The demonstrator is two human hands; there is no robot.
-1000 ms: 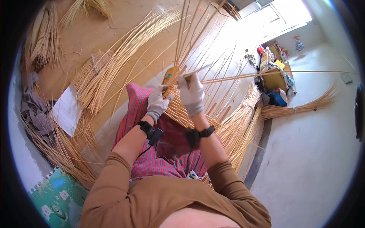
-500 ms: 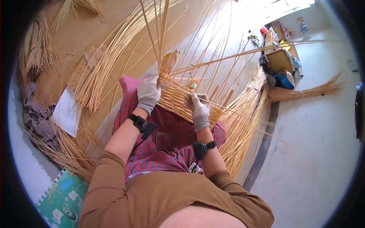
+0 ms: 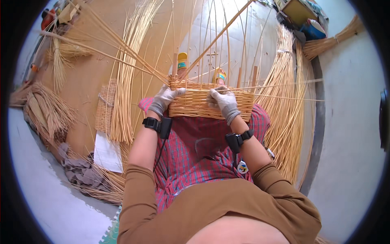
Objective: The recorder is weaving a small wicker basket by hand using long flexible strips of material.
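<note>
Weaving looks to be the step in hand, as I follow it from afar through the head camera: a thin strand seems to be being worked in along the upper edge of a half-made woven panel. The panel lies level across the far edge of the checked cloth on the lap, its thin uprights fanning away over the floor. The gloved left hand has its fingers closed around the panel's upper left corner; the gloved right hand, right of the middle, appears to pinch the strand, though its fingertips are partly hidden. I judge that the next move calls for keeping that corner steady and drawing the strand snug between uprights. Half a second ago the panel slanted down to the right; now it sits square, and several long strands spread leftward from its corner.
</note>
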